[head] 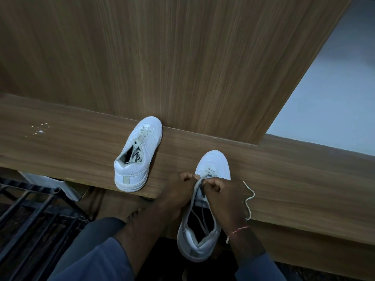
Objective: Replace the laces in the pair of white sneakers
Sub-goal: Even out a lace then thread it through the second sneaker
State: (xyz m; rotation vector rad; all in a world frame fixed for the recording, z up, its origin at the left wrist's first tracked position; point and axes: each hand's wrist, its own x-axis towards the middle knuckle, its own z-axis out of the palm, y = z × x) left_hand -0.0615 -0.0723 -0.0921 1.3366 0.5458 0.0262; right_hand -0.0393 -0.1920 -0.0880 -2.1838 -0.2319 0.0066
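- Near sneaker (215, 163) lies toe-fwd on the table (60, 142), heel hanging off the front edge toward the person; prob. so the eyelet rows sit right under both hands.
- Left hand (178, 191) is curled at the shoe's left side, fingertips pinching the lace (198, 182) by the lower eyelets; it also seems to steady the upper.
- Right hand (227, 197) is clenched on the same lace from the other side, knuckles up, set for a pull or a feed-through; can't tell which.
- Loose lace end (250, 199) trails on the table just right of the right hand, kept out of the way.
- Other sneaker (140, 151) is parked to the left, well apart, toe touching the wood panel (182, 57), its lace partly threaded w/ the ends tucked inside. Looks like it waits its turn.
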